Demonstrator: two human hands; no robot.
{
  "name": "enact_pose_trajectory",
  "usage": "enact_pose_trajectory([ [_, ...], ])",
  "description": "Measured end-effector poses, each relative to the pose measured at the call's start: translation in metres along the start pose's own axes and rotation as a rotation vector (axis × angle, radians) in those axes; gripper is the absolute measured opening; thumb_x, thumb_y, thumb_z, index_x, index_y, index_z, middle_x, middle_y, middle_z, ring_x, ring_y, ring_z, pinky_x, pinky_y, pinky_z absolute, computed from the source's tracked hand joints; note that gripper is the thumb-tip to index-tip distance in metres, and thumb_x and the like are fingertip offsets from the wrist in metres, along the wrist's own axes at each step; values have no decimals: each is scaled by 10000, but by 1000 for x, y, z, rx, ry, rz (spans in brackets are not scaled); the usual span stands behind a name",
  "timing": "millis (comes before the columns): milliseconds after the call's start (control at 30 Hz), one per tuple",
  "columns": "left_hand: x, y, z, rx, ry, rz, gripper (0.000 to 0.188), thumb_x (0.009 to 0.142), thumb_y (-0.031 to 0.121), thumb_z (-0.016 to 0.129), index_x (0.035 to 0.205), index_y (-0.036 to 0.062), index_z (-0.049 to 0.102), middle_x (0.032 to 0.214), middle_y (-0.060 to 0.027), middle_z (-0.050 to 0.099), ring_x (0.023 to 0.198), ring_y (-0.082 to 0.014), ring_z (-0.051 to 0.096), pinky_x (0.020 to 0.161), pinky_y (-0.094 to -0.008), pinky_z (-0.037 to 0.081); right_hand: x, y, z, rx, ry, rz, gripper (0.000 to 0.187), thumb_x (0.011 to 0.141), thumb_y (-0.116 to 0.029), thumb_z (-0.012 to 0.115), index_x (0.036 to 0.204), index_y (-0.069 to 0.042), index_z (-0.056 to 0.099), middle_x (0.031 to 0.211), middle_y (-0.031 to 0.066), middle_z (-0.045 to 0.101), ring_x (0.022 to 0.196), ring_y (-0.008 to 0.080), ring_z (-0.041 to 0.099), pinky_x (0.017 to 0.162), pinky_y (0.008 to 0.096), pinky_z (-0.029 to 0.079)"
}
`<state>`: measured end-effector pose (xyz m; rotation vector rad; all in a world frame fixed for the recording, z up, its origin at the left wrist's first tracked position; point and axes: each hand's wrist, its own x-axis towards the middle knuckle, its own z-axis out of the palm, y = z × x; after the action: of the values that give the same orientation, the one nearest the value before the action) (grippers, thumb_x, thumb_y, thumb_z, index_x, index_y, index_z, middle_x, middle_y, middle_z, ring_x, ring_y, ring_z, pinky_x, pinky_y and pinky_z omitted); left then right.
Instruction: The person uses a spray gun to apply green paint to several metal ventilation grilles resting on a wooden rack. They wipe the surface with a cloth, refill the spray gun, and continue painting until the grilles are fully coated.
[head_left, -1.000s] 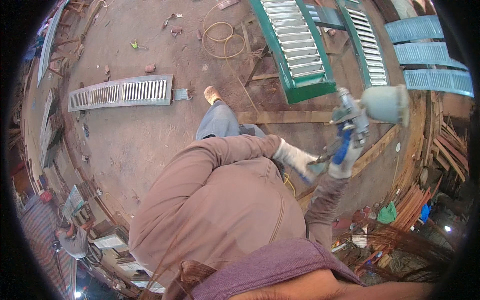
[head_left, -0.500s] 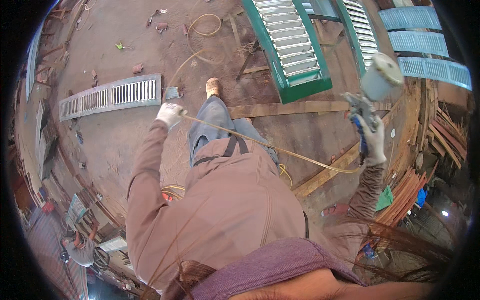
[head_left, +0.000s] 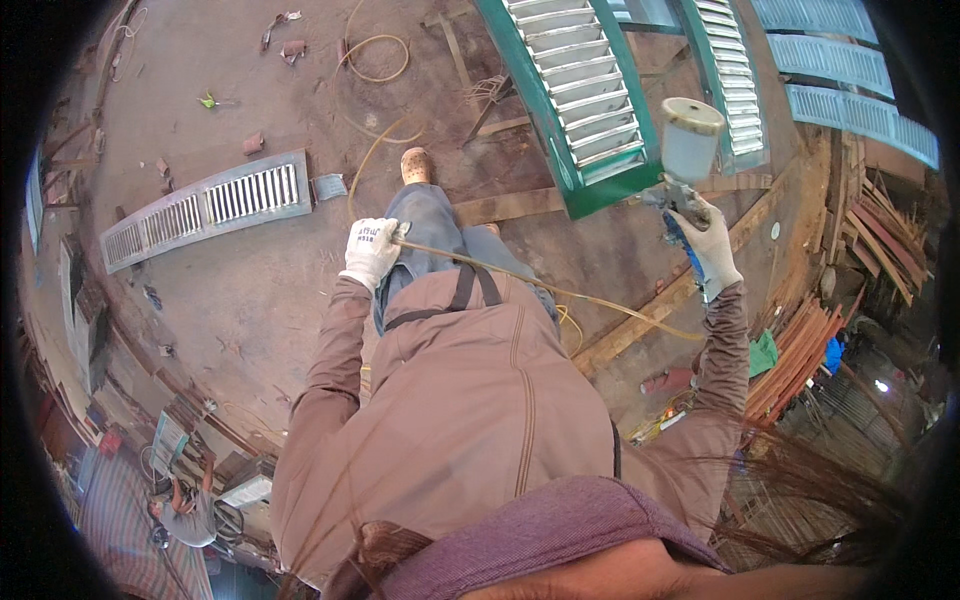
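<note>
My right hand (head_left: 712, 245), in a white glove, is wrapped round a spray gun (head_left: 668, 197) with a blue handle and a pale cup (head_left: 691, 145) on top. The gun is beside the lower end of a green-framed louvred shutter (head_left: 618, 193) with white slats. My left hand (head_left: 371, 252), gloved as well, is closed round a thin yellowish hose (head_left: 570, 293) in front of my thighs. From there the hose runs across my body toward my right forearm, and its other part trails away over the floor in loops.
A second green shutter (head_left: 742, 140) stands right of the first. Pale blue louvred panels (head_left: 835, 65) are at the far right. A grey louvred panel (head_left: 295, 160) lies on the left. Timber planks (head_left: 640, 325) cross the floor at right. Another person (head_left: 190, 518) is at lower left.
My right hand and the spray gun have moved left, closer to the green shutter. My left hand has come inward, toward my legs, still holding the hose.
</note>
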<state>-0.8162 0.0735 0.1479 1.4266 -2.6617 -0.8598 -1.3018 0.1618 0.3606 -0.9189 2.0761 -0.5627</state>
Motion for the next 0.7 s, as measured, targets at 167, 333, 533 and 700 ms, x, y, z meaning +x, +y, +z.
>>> enact_pose_trajectory([
  [167,27,-14,-15,1,-5,54,231,873,263,607,721,90,584,699,-130,621,736,-345,612,692,-454,445,13,-12,-22,-11,120,-7,308,858,-64,710,1141,35,642,997,54,695,845,96,629,721,246,521],
  [333,45,-24,-20,-22,2,100,219,865,261,609,728,92,588,702,-131,622,741,-343,613,703,-459,443,24,-19,-26,-48,256,-42,333,871,-22,655,1203,-1,640,1098,52,693,932,98,636,786,249,522],
  [533,66,-29,-25,-2,-70,105,230,869,290,610,736,103,620,702,-124,635,732,-327,623,713,-450,445,22,-37,-3,-25,184,41,367,877,-36,640,1241,-6,614,1149,69,683,983,96,631,863,275,509],
  [700,78,-38,-31,-26,-42,136,234,867,293,611,732,102,620,702,-121,637,731,-326,625,714,-446,448,-2,-59,10,67,-3,42,362,870,-42,661,1230,-12,624,1157,48,678,1023,79,606,870,248,487],
])
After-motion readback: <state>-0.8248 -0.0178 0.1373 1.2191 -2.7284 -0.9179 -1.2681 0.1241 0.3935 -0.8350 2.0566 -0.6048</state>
